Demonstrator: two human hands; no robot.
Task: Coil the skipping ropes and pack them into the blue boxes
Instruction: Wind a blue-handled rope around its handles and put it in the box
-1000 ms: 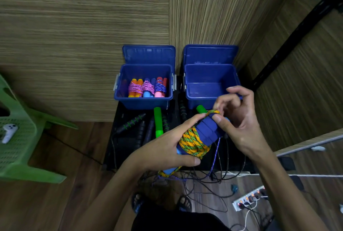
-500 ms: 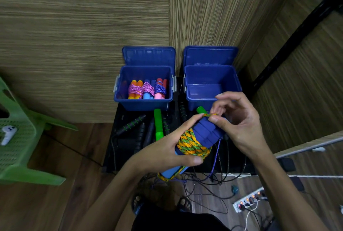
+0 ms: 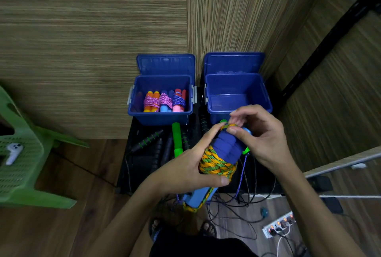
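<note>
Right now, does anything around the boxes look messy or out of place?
Yes. Loose black cords and a purple rope end trail in a tangle down toward the power strip by the person's feet. Uncoiled ropes lie jumbled before the boxes; the right blue box looks empty.

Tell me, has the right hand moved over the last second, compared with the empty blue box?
No, barely. The right hand keeps pinching the rope end at the handle tops, just below the front rim of the empty blue box.
</note>
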